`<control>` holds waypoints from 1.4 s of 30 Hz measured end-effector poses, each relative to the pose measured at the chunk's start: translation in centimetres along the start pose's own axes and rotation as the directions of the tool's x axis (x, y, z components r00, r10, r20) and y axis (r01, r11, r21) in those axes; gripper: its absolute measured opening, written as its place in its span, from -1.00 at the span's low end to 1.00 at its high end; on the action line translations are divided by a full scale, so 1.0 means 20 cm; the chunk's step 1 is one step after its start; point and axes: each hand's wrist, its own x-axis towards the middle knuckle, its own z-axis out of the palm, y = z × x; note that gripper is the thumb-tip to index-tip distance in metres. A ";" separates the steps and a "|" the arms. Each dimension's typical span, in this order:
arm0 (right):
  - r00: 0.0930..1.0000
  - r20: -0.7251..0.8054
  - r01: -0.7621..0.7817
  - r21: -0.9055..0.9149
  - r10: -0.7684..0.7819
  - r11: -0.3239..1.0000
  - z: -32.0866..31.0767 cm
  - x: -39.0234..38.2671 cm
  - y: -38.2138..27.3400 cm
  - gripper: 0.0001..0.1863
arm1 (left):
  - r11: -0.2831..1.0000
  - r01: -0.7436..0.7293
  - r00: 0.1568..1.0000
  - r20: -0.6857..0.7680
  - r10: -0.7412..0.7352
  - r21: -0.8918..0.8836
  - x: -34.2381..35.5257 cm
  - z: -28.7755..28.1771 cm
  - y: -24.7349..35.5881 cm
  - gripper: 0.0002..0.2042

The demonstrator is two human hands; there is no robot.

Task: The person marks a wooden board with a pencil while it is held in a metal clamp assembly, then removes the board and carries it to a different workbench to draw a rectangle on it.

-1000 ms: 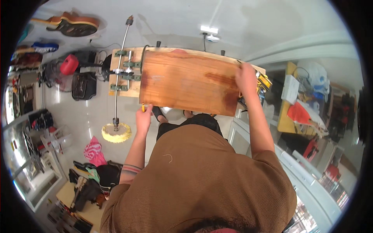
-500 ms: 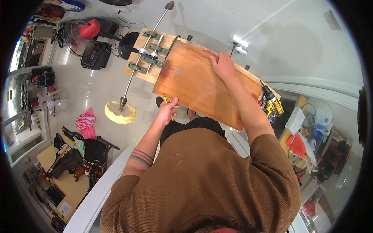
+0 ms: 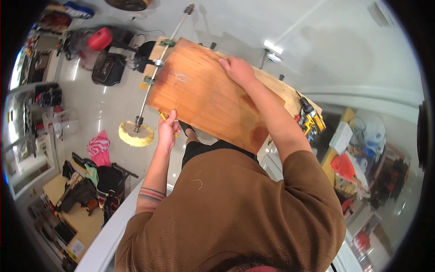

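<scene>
A reddish-brown wooden board [image 3: 204,86] is held at a slant in front of me, over a pale wooden bench [image 3: 272,84]. My right hand [image 3: 239,71] grips its far edge, fingers bent over that edge and partly hidden. My left hand [image 3: 168,128] is closed at the board's near left corner, with a yellow pencil [image 3: 162,115] between its fingers; the thumb meets the board's edge. Past the board's left end runs a metal shaft [image 3: 144,102] in green bearing mounts [image 3: 148,80], with a fluffy yellow buffing wheel [image 3: 136,133] on its near end.
A yellow and black cordless drill [image 3: 312,121] lies at the bench's right end. A fan with a red motor housing [image 3: 100,39] and a black bag [image 3: 108,69] stand at the far left. A cluttered shelf [image 3: 349,149] is on my right. Guitars [image 3: 74,188] rest at the lower left.
Both hands have shifted the board to the left, so it now covers much of the bearing mounts and pulley. The pencil has moved left with my left hand.
</scene>
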 end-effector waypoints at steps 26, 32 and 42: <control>0.873 -0.109 0.262 0.927 -0.476 0.268 -0.19 -0.67 -1.74 -0.14 | 0.464 -0.794 0.456 -0.119 0.882 0.392 -1.08 -0.85 1.66 -0.58; 0.868 -0.205 0.302 0.941 -0.453 0.153 0.34 -0.96 -2.38 -0.16 | 0.277 -0.804 0.215 -0.176 0.961 0.527 -1.38 -1.79 1.75 -0.61; 0.890 -0.380 0.426 0.890 -0.253 0.163 0.72 -0.93 -2.95 -0.22 | 0.292 -0.853 0.037 -0.507 0.861 0.433 -1.46 -3.10 1.70 -0.49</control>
